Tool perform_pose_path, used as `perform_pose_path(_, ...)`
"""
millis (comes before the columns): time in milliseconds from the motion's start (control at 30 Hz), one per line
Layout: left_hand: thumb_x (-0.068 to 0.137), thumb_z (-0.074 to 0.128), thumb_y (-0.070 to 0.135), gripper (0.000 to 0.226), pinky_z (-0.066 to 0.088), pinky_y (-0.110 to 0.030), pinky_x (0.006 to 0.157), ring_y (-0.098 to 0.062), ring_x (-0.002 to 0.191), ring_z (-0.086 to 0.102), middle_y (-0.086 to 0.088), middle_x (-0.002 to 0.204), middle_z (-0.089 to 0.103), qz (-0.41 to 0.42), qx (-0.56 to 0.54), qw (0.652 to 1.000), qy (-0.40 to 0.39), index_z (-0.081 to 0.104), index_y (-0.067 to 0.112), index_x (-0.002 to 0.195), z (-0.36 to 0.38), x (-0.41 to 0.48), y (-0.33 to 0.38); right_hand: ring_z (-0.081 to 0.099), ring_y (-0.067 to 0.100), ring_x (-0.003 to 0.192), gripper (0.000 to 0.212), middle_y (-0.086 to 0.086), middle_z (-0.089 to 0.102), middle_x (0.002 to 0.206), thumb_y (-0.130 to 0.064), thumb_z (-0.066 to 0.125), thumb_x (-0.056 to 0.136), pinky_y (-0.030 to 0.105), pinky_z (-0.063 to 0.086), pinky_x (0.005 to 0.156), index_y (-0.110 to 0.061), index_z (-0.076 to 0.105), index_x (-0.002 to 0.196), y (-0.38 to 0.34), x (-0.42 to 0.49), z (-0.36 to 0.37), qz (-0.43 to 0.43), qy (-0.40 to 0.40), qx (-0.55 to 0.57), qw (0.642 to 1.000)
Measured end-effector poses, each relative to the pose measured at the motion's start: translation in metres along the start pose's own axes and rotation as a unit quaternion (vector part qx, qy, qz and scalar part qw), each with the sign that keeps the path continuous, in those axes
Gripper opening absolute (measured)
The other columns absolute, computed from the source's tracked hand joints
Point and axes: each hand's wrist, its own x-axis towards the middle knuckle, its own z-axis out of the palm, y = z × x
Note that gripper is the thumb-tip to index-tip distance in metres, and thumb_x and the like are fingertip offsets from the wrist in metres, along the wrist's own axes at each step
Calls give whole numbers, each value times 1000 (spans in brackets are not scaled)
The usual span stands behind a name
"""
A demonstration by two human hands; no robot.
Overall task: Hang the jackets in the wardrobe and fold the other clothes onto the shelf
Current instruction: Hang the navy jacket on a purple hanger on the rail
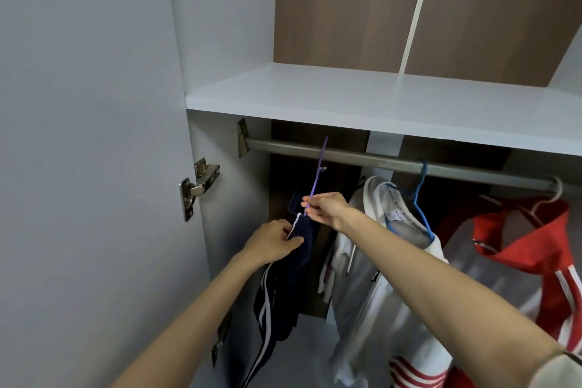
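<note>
In the middle of the frame, the right grip (326, 209) is pinching the neck of a purple hanger (318, 172) between curled fingers. The hanger's hook is crossing the wardrobe rail (378, 162); whether it is sitting on the rail cannot be told. Just lower left, the left grip (272, 241) is clutching the shoulder of the navy jacket (283, 293), which is hanging from that hanger down toward the lower centre. To the right, a white jacket (371, 293) on a blue hanger (419, 198) and a red jacket (519, 246) are hanging from the rail, under the white shelf (346, 98).
</note>
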Motion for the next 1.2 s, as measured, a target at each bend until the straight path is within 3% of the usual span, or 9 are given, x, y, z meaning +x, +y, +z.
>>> perform_pose_path(100, 92, 60, 36, 27, 47, -27, 72, -15, 84, 62, 4, 88, 64, -12, -4, 1000, -7, 63, 16, 110, 8, -2, -9, 60, 11, 67, 24, 19, 65, 120, -1, 50, 98, 27, 52, 84, 4, 61, 119, 9, 3, 2, 16, -14, 10, 1000)
perform_pose_path(267, 92, 60, 34, 31, 52, -33, 85, -17, 97, 64, -2, 108, 68, -21, -10, 1000, -15, 61, 18, 119, 20, -10, -10, 61, 13, 72, 27, 19, 64, 123, 3, 45, 98, 27, 53, 80, 3, 59, 121, 15, -6, 0, 19, -16, 10, 1000)
perform_pose_path(400, 92, 61, 28, 40, 50, -33, 91, -18, 108, 61, -1, 118, 66, -36, -8, 999, -6, 54, 19, 130, 24, -21, -6, 64, 29, 110, 28, 20, 61, 126, 4, 44, 98, 31, 51, 88, 3, 55, 124, 13, -26, -10, 18, -19, 33, 999)
perform_pose_path(467, 92, 61, 26, 45, 47, -26, 88, -18, 113, 59, -1, 123, 64, -37, -9, 999, 12, 50, 20, 135, 24, -29, -1, 60, 31, 117, 30, 18, 59, 129, 3, 45, 98, 32, 52, 89, -1, 55, 126, 12, -38, -16, 3, -20, 24, 1000)
perform_pose_path(633, 92, 60, 25, 46, 36, -17, 85, -17, 120, 56, -3, 129, 61, -7, -23, 996, 85, 50, 18, 136, 18, -54, 18, 62, 21, 102, 33, 8, 61, 127, -4, 51, 97, 29, 54, 81, -12, 55, 129, 19, -80, -39, -37, -50, -46, 997)
perform_pose_path(833, 94, 57, 26, 43, 38, -21, 92, -19, 120, 56, -4, 131, 60, 13, -68, 990, 125, 50, 20, 137, 11, -108, 47, 62, 16, 89, 29, 2, 65, 120, -10, 54, 97, 25, 53, 73, -17, 59, 126, 43, -147, -74, -60, -65, -92, 992)
perform_pose_path(1000, 96, 55, 24, 42, 37, -20, 93, -18, 120, 57, -2, 131, 60, 8, -79, 989, 126, 49, 20, 137, 23, -172, 66, 61, 8, 77, 27, -7, 65, 98, -13, 54, 98, 20, 51, 72, -18, 59, 124, 77, -209, -102, -102, -62, -157, 980)
perform_pose_path(1100, 96, 54, 26, 40, 39, -20, 90, -17, 115, 59, 3, 125, 63, 0, -53, 990, 133, 50, 23, 136, 36, -214, 72, 60, 5, 80, 27, -9, 62, 90, -10, 52, 97, 13, 49, 67, -15, 60, 123, 101, -243, -116, -154, -52, -209, 964)
perform_pose_path(1200, 96, 53, 28, 39, 45, -29, 93, -18, 115, 58, 7, 124, 63, 8, 46, 988, 144, 51, 26, 135, 49, -253, 77, 61, 8, 87, 28, -9, 63, 99, -12, 48, 97, 18, 46, 79, -17, 61, 121, 124, -276, -129, -225, -25, -325, 918)
